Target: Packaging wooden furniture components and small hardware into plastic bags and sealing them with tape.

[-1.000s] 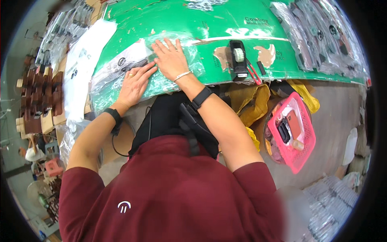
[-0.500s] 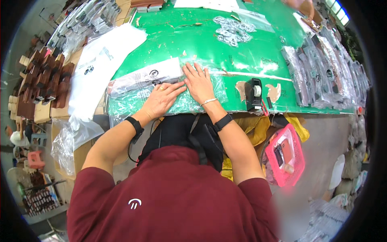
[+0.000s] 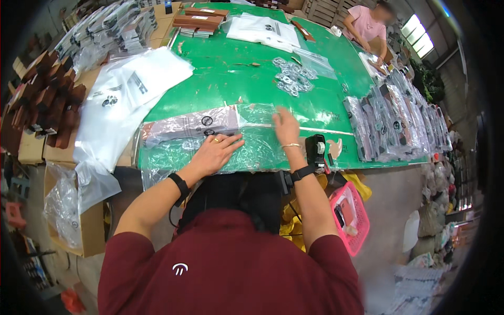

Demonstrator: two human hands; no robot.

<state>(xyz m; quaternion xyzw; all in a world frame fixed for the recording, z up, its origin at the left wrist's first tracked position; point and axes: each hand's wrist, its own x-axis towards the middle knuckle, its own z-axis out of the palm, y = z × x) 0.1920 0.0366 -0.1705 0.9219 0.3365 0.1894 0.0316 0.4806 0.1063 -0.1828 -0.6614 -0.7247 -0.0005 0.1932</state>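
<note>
A clear plastic bag [image 3: 257, 147] lies spread along the near edge of the green table. Within it, toward the left, is a long brown wooden-looking piece [image 3: 184, 126], with printed marks on the plastic over it. My left hand [image 3: 216, 154] rests on the bag just below that piece's right end, palm down, fingers stretched out and slightly apart. At the bag's right end is my right hand [image 3: 286, 127], its fingers bent and smeared by motion. Whether they grip the plastic edge cannot be made out.
A black tape dispenser [image 3: 315, 151] stands right of my right hand. Small bagged parts [image 3: 294, 77] lie farther up the table. Bagged pieces [image 3: 391, 123] are stacked at right, brown wood blocks [image 3: 44, 102] at left. White bags [image 3: 131, 86] drape the left side. A co-worker [image 3: 367, 29] works far right.
My right hand has moved right, away from my left hand, and its fingers have gone from stretched flat to bent. My left hand stays on the bag. The view has tilted up.
</note>
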